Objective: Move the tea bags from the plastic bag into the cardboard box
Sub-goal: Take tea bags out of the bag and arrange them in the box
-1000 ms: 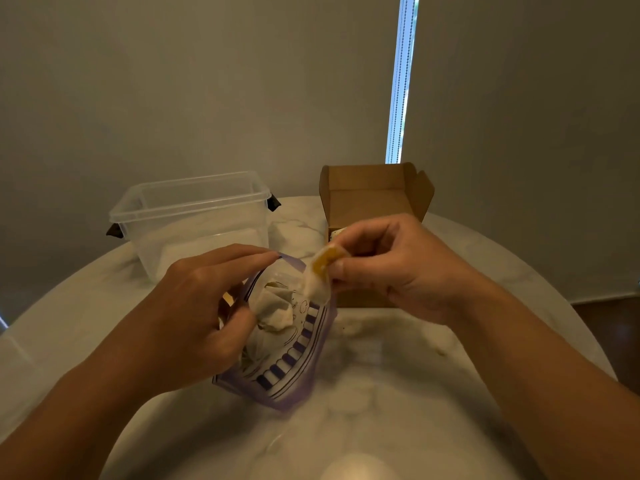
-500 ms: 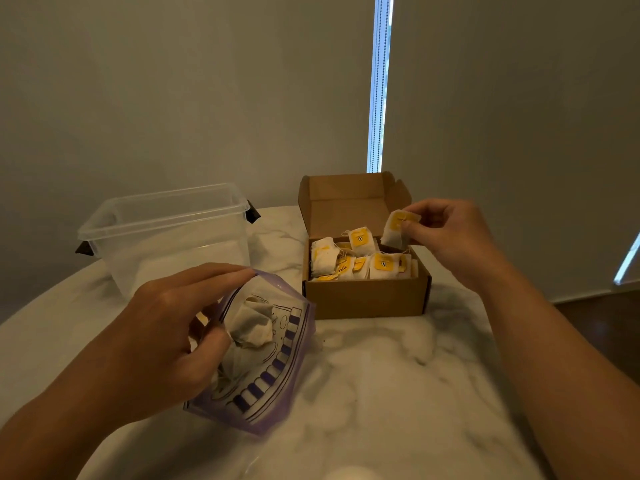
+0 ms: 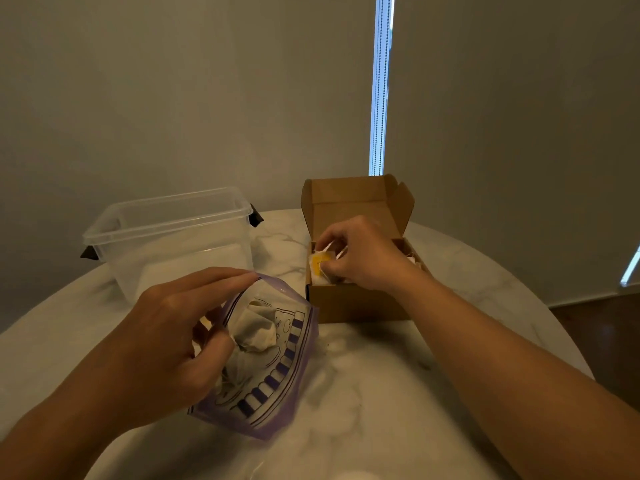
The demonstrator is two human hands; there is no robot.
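Note:
A purple-edged plastic bag (image 3: 277,386) lies open on the marble table, with pale tea bags (image 3: 256,329) inside it. My left hand (image 3: 173,341) holds the bag's mouth open, thumb and fingers pinching its rim. Behind it stands a brown cardboard box (image 3: 349,303) with its lid flap up. My right hand (image 3: 360,258) is low inside the box, fingers curled round a white tea bag with a yellow tag (image 3: 318,263). The hand hides most of the box's contents.
A clear plastic tub (image 3: 173,237) with black clips stands at the back left of the round marble table (image 3: 381,375). A wall and roller blinds rise right behind the table. The table's edge curves away at the right.
My right hand carried a tea bag from the plastic bag over to the box and has lowered it inside. My left hand has kept hold of the plastic bag.

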